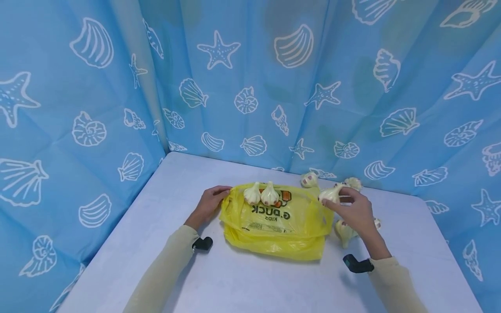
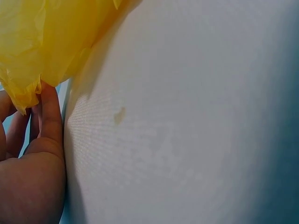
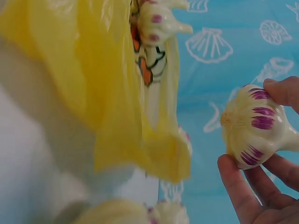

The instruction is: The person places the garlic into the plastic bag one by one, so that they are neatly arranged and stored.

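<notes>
Head view: a yellow plastic bag (image 1: 274, 248), printed "G.DUCK KIDS" upside down, lies at the centre of the frame on a white tabletop (image 1: 219, 289). Two garlic bulbs (image 1: 269, 194) rest side by side on its upper left part. The left hand (image 1: 210, 204) is at the bag's left edge. At the bag's right edge, the right hand (image 1: 357, 213) holds a garlic bulb (image 1: 330, 194) between thumb and fingers. Other bulbs (image 1: 344, 233) lie around the bag's right end, some partly hidden. A blue shell-and-starfish curtain (image 1: 219, 104) fills the upper frame.

Left wrist view: at the left, the left hand's fingers pinch the bag's bunched corner, and a small brownish mark (image 2: 120, 115) shows mid-frame on the tabletop.

Right wrist view: at the right, the right hand grips the purple-streaked bulb, apart from the bag, which hangs in folds at upper left. Blurred bulbs show along the bottom.
</notes>
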The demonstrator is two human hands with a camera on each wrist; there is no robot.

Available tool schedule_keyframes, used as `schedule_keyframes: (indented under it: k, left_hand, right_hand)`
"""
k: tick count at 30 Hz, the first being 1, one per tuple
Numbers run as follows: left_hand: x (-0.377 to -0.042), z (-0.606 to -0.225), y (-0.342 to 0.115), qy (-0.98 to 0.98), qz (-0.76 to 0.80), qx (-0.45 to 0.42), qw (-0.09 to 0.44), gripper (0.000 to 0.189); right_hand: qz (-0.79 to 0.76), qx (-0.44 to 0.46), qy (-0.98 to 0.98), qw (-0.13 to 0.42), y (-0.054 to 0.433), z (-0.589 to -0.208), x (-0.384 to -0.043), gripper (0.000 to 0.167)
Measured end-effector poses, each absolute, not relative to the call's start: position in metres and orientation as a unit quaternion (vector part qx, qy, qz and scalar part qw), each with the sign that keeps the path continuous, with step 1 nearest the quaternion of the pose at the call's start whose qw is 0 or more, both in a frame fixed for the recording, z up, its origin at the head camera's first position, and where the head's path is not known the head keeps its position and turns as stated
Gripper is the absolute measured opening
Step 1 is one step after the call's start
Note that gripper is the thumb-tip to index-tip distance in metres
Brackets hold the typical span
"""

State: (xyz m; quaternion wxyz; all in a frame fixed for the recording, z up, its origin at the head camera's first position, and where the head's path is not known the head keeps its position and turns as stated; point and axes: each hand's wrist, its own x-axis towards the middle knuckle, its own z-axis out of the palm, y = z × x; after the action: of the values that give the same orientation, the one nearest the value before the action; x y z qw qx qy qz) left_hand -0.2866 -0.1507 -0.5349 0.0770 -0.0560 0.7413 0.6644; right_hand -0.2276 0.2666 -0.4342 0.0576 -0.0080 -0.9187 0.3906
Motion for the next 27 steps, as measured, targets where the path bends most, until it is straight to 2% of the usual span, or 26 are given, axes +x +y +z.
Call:
schedule_keyframes:
  k: [6, 13, 19, 27]
  left_hand:
    - [-0.287, -0.537, -0.152, 0.742, 0.663, -0.06, 0.079, 0.024]
    - [-0.287, -0.539, -0.153, 0.743, 0.663, -0.057, 0.075, 0.024]
    - [-0.288, -0.54, -0.153, 0.74, 0.666, -0.058, 0.074, 0.022]
    - [-0.29, -0.54, -0.152, 0.738, 0.668, -0.058, 0.076, 0.022]
  right_hand:
    - [0.397, 0.015, -0.915, 0.068, 0.241, -0.443, -0.243, 0.065]
    - [0.402, 0.026, -0.914, 0.05, 0.215, -0.459, -0.256, 0.067]
    - [0.409, 0.065, -0.909, 0.054, 0.195, -0.469, -0.265, 0.062]
    - [0.391, 0.08, -0.916, 0.048, 0.184, -0.482, -0.273, 0.069]
